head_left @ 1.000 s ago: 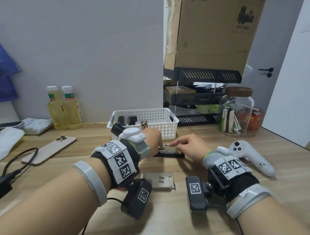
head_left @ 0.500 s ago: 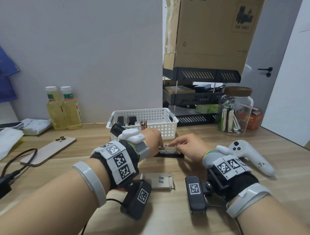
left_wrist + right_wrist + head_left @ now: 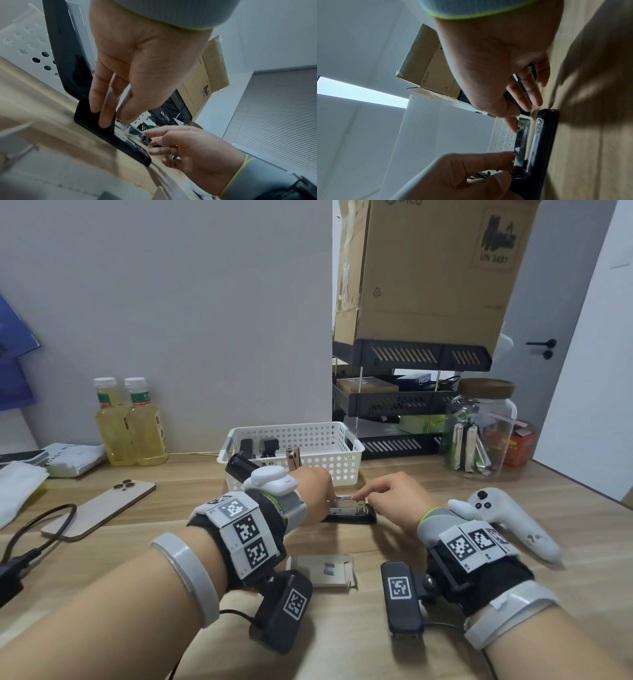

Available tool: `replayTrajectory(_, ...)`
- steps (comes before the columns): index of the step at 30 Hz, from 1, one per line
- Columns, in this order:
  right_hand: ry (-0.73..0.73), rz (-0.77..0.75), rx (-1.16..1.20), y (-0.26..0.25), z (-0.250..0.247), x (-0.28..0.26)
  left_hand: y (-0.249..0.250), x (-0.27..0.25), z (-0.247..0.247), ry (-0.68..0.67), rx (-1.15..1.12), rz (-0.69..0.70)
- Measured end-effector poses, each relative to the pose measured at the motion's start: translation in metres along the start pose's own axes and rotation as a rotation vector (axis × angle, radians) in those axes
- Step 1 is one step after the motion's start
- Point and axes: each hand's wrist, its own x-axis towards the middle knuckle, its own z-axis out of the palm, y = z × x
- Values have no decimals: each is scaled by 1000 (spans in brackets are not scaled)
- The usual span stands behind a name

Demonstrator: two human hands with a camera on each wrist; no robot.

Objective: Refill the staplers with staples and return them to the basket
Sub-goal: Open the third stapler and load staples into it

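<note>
A black stapler [image 3: 352,513] lies opened on the wooden table in front of the white basket [image 3: 342,463]. Its lid [image 3: 68,54] stands upright and its metal magazine [image 3: 137,135] is bared. My left hand [image 3: 327,498] grips the hinge end, fingers on the base [image 3: 89,119] and thumb on the magazine. My right hand [image 3: 359,496] pinches the magazine's front end [image 3: 523,132] between thumb and forefinger. I cannot see any staples there. More staplers [image 3: 267,446] stand in the basket. An open staple box [image 3: 322,570] lies near my wrists.
Left of the basket are two bottles [image 3: 130,422], a phone [image 3: 99,508] and a black cable [image 3: 34,529]. On the right lie a white controller [image 3: 507,522] and a glass jar [image 3: 479,429]. A black tray rack [image 3: 404,402] with a cardboard box stands behind.
Both hands stay on the opened stapler. Only the right fingertips shift slightly at the magazine.
</note>
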Motion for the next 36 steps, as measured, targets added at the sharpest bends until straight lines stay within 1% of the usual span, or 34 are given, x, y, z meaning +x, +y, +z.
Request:
replayTrajectory(8, -31, 10, 46, 3, 5, 2, 6, 0, 4, 5, -53, -43)
replayTrajectory(14, -25, 8, 52, 5, 5, 2, 3, -4, 1, 66, -36, -55)
replayTrajectory(18, 19, 2, 97, 5, 4, 3, 5, -5, 0, 67, -97, -43)
replayTrajectory(21, 80, -1, 156, 6, 4, 5, 9, -4, -1, 43, -67, -16)
replayTrajectory(25, 124, -11, 199, 8, 5, 9, 9, -5, -2, 51, -70, -5)
replayTrajectory(28, 153, -55, 237, 8, 4, 9, 5, -10, -5, 53, -128, 3)
replayTrajectory(31, 139, -139, 278, 3, 4, 5, -2, -22, -13, 73, -209, 67)
replayTrajectory(32, 116, -167, 283, 1, 4, 3, -5, -27, -16, 55, -253, 107)
replayTrajectory(33, 81, -187, 288, -2, 5, 1, -7, -32, -19, 4, -295, 146)
replayTrajectory(34, 40, -204, 293, -4, 6, -1, -8, -37, -22, -73, -316, 177)
replayTrajectory(36, -44, -227, 310, -6, 8, -2, -9, -43, -21, -241, -244, 223)
